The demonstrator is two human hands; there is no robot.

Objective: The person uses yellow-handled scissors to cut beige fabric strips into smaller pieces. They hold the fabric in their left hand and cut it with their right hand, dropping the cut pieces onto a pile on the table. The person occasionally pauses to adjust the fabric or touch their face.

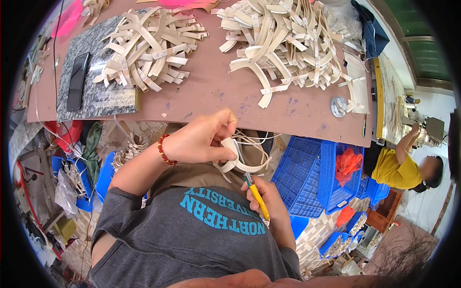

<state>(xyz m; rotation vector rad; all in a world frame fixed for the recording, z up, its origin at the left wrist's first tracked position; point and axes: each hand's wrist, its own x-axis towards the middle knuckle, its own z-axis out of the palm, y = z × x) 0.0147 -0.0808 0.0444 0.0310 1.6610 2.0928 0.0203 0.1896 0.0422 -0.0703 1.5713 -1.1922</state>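
Over my lap, just off the table's near edge, my left hand [204, 141] pinches a cream strap [232, 150] between thumb and fingers. Several thin cream strips [257, 149] curl beside and below it. My right hand [269, 194] is closed round a yellow-handled tool [258, 198] with a slim metal blade. The blade points up toward the strap, close to my left fingertips; whether it touches the strap I cannot tell. A red bead bracelet [165, 150] is on my left wrist.
The brown table [206, 96] bears two heaps of cream straps, a left heap [149, 45] and a right heap [288, 43]. A phone [78, 81] lies on a speckled stone slab [103, 103]. Blue crates [297, 168] stand below right. A person in yellow [396, 168] works at far right.
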